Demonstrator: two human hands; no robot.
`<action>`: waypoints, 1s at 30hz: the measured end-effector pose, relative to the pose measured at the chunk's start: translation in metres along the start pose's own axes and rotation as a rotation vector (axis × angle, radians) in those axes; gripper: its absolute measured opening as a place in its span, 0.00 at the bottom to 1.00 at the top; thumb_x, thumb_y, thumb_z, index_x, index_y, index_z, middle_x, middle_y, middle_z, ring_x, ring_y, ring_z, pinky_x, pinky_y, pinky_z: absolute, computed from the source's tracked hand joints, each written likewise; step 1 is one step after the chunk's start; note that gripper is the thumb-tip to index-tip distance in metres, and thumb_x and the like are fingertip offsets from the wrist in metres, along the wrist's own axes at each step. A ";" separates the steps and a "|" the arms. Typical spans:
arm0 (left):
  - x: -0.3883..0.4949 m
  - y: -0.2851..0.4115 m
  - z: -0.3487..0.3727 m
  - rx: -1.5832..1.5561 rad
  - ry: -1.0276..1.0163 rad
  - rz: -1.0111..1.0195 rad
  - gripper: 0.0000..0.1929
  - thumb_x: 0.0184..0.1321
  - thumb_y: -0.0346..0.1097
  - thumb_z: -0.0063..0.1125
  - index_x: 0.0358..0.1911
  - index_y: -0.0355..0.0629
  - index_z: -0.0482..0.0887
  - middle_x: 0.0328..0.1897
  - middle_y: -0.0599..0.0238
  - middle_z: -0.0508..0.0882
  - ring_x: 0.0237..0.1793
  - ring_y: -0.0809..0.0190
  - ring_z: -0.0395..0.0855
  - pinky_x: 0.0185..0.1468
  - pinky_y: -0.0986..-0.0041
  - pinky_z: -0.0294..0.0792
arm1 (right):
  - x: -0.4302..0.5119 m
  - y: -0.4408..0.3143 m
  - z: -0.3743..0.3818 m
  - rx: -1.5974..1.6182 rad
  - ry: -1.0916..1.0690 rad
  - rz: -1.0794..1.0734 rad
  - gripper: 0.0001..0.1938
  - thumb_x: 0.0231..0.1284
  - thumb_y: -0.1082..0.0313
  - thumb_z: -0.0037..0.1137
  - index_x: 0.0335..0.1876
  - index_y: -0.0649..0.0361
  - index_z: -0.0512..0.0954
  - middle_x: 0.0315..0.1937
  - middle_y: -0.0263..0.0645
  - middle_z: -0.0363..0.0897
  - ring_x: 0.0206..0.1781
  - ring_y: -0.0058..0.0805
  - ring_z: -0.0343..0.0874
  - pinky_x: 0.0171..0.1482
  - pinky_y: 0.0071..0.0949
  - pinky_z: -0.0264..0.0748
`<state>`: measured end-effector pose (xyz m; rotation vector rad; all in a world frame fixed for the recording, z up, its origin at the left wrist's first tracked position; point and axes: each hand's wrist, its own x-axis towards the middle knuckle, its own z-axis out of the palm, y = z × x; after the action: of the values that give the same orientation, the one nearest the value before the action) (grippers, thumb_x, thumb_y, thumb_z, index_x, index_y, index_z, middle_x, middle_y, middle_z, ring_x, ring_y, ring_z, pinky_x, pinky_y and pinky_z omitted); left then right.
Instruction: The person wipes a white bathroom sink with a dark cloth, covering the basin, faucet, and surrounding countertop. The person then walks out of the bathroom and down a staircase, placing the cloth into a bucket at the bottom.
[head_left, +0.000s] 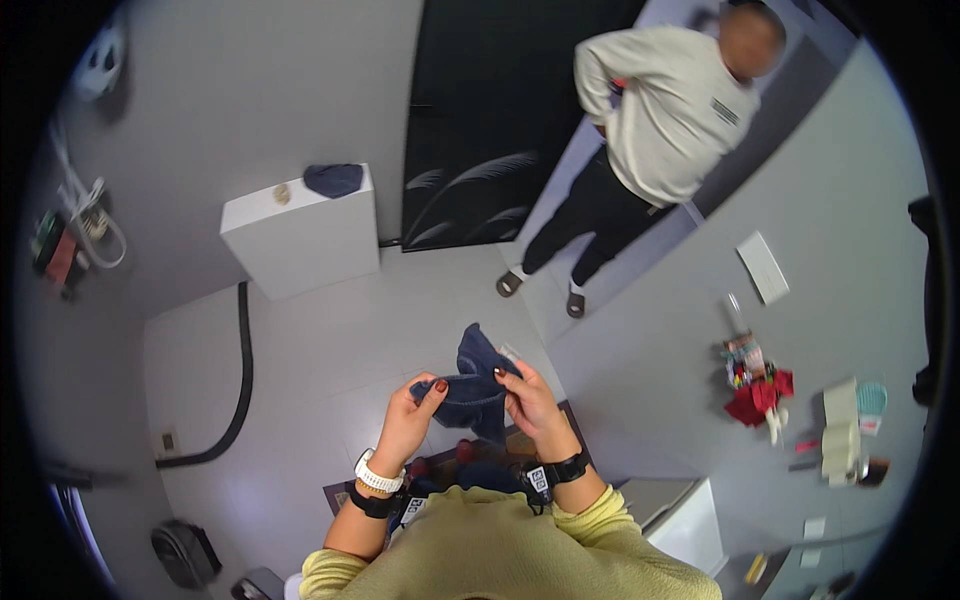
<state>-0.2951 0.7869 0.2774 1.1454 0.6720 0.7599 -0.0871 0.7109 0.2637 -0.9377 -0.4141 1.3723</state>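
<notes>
Between my two hands hangs a dark blue denim-like cloth item (469, 401) with pale stitching, crumpled so that its full shape cannot be told. My left hand (412, 409) pinches its left end, thumb on top. On the other side my right hand (531, 401) grips the upper right edge between thumb and fingers. A whitish tag or strip (510, 352) shows just behind the right fingers. The cloth is held up in front of my body, above the floor (337, 337).
A narrow white cabinet (315, 251) stands by the wall, bearing a dark blue cloth (334, 180) and a small beige object (281, 195). A person (660, 120) stands near the black door (480, 112). A black floor strip (244, 360) curves at left; a backpack (186, 553) is lower left.
</notes>
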 end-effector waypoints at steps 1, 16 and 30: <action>-0.001 -0.003 -0.004 -0.045 0.051 0.010 0.11 0.73 0.40 0.55 0.34 0.42 0.79 0.30 0.82 0.73 0.35 0.78 0.65 0.42 0.82 0.61 | 0.009 0.007 -0.001 0.034 -0.083 0.044 0.21 0.71 0.71 0.53 0.66 0.66 0.68 0.56 0.42 0.80 0.59 0.28 0.79 0.60 0.28 0.77; -0.102 0.008 -0.071 -0.671 0.948 0.149 0.18 0.74 0.46 0.50 0.55 0.38 0.79 0.55 0.57 0.84 0.56 0.57 0.83 0.61 0.63 0.74 | 0.128 0.143 0.072 -0.074 -0.613 0.952 0.20 0.73 0.64 0.52 0.65 0.65 0.70 0.56 0.39 0.78 0.60 0.28 0.77 0.62 0.31 0.74; -0.237 0.028 -0.220 -0.914 0.925 0.366 0.19 0.75 0.48 0.47 0.51 0.37 0.80 0.50 0.61 0.86 0.49 0.63 0.85 0.56 0.69 0.75 | 0.102 0.245 0.280 -0.403 -1.237 0.891 0.36 0.61 0.77 0.54 0.77 0.60 0.56 0.75 0.38 0.60 0.75 0.28 0.61 0.72 0.29 0.59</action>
<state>-0.6123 0.7198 0.2621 0.0084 0.7274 1.7225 -0.4313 0.8789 0.2155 -0.4493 -1.3374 2.7109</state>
